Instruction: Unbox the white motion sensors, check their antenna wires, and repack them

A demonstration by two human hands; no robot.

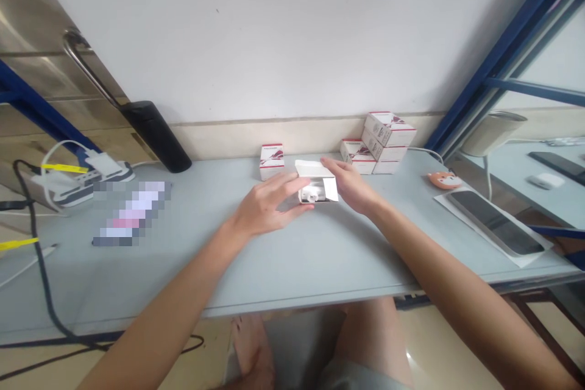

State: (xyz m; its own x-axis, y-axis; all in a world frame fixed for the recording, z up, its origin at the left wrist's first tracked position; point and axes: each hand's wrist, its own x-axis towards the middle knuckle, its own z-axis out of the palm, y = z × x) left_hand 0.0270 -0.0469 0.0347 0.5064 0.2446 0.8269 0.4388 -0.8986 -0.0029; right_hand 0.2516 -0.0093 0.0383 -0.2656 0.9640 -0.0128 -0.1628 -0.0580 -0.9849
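A small white carton [319,186] lies on the grey table [292,256], its end flap open and something white showing inside. My left hand [269,202] grips the carton from the left side, fingers curled around its near end. My right hand [350,184] holds it from the right, fingertips on the open flap. A single red-and-white box [271,160] stands just behind, near the wall. A stack of several red-and-white boxes [381,143] sits to the back right.
A black cylinder [155,134] leans at the back left. A power strip [68,183] with cables lies at the far left. A phone [500,220] on white paper and a small orange object [444,180] lie at the right.
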